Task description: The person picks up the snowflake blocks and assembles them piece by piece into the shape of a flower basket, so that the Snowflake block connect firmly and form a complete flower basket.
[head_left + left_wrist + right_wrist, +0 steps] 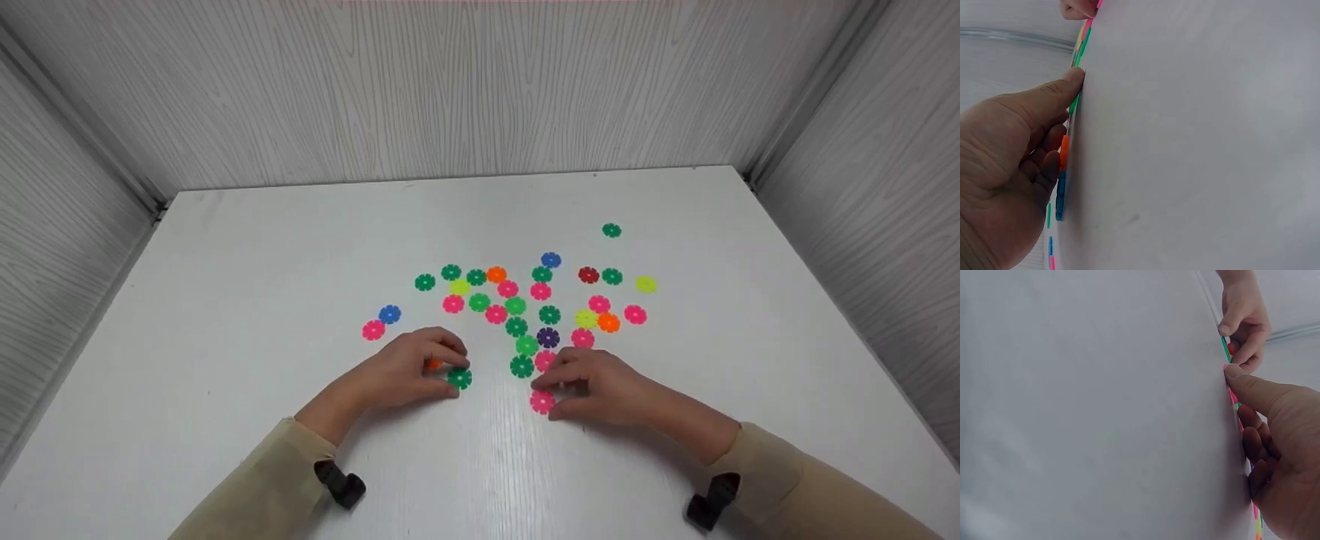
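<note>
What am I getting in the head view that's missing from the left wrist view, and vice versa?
Only the head view: the dark red notched plastic disc, the dark purple notched plastic disc and the black wrist devices.
Only the left wrist view: a blue plastic disc, edge-on beside the orange plastic disc; the hand hides it from the head camera.
Both: the left hand pinching a green notched plastic disc, that orange disc, the right hand and the white tabletop.

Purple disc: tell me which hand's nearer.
Right: the right hand is just on the near side of the purple disc; the left hand is farther off, leftward.
</note>
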A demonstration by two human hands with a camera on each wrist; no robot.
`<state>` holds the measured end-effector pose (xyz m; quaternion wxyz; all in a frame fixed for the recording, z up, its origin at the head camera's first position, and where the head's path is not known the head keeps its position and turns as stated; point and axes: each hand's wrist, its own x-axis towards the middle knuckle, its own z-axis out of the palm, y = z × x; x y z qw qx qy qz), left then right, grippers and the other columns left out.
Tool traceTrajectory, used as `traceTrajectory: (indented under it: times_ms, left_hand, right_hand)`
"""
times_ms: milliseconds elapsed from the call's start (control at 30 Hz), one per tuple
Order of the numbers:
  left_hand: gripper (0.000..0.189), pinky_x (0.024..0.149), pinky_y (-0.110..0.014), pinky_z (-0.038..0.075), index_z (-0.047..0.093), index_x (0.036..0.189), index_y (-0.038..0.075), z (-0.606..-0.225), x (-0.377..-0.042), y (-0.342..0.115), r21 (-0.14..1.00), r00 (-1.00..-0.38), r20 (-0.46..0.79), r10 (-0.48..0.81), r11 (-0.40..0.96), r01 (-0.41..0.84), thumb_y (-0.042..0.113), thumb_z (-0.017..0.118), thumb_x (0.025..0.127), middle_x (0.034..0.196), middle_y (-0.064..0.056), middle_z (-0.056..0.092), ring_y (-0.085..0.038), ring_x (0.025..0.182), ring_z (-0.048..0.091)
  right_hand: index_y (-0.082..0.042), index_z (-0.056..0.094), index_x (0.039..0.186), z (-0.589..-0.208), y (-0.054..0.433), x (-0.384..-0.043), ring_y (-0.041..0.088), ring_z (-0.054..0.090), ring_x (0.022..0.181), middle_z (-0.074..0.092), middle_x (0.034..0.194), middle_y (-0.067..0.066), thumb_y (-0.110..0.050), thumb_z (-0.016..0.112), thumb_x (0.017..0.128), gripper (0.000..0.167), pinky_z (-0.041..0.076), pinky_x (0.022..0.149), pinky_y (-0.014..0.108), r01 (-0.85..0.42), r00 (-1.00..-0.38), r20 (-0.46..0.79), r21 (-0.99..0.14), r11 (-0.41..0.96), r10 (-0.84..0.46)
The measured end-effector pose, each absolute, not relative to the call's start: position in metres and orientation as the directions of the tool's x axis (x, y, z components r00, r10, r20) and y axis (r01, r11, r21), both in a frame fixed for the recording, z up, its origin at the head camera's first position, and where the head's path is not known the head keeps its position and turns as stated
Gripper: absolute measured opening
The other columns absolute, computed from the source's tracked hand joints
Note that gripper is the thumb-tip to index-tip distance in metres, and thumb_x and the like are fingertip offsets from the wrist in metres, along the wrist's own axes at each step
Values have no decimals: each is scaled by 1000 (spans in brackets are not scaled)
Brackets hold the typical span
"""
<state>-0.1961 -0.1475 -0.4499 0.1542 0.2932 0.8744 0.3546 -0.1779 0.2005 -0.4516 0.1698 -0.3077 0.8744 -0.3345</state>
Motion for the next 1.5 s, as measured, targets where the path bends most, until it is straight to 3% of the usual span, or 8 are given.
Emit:
traceTrajectory:
  times_ms: [400,633,833,1067,1300,1500]
  left_hand:
    - [39,105,-39,54,76,122,21,-443,-191,-140,669,-787,-66,614,612,422,20,90,86,132,5,61,-20,135,50]
    - [40,92,-32,58,74,124,19,-436,-180,-127,577,-797,-13,604,655,487,21,89,87,109,6,68,-14,107,61]
    - [39,85,-29,59,74,133,21,-433,-180,-123,704,-828,-37,559,603,376,21,83,95,106,10,72,-12,94,65]
    - [41,80,-31,60,72,139,18,-427,-184,-111,897,-903,34,428,385,217,18,78,99,101,-5,75,-18,84,73]
    - [49,86,-31,61,65,148,19,-429,-181,-96,947,-926,78,369,264,185,19,77,100,100,-12,72,-21,85,75]
    - [51,90,-32,61,64,148,15,-433,-181,-89,965,-946,72,315,220,146,18,77,99,100,-8,72,-23,89,76]
  right_hand:
    - [-32,79,118,-454,204,-179,10,64,103,66,109,-14,-32,92,84,36,60,82,28,-464,-733,-46,-695,549,-678]
    - [-31,74,115,-451,205,-176,12,67,99,70,103,-16,-29,89,89,30,60,85,29,-411,-750,-55,-742,530,-659]
    - [-31,75,117,-442,208,-178,18,67,98,71,103,-10,-25,83,95,24,61,82,28,-301,-816,-74,-794,529,-574]
    - [-17,74,125,-431,202,-189,25,72,94,72,110,2,-20,80,97,30,64,84,37,-210,-888,5,-894,395,-461]
    - [-13,73,125,-420,180,-197,22,74,99,73,111,4,-18,79,98,28,62,88,31,-245,-898,85,-911,332,-432]
    - [-15,71,126,-419,168,-204,27,74,100,74,110,3,-18,81,96,32,63,90,45,-273,-902,132,-912,307,-410]
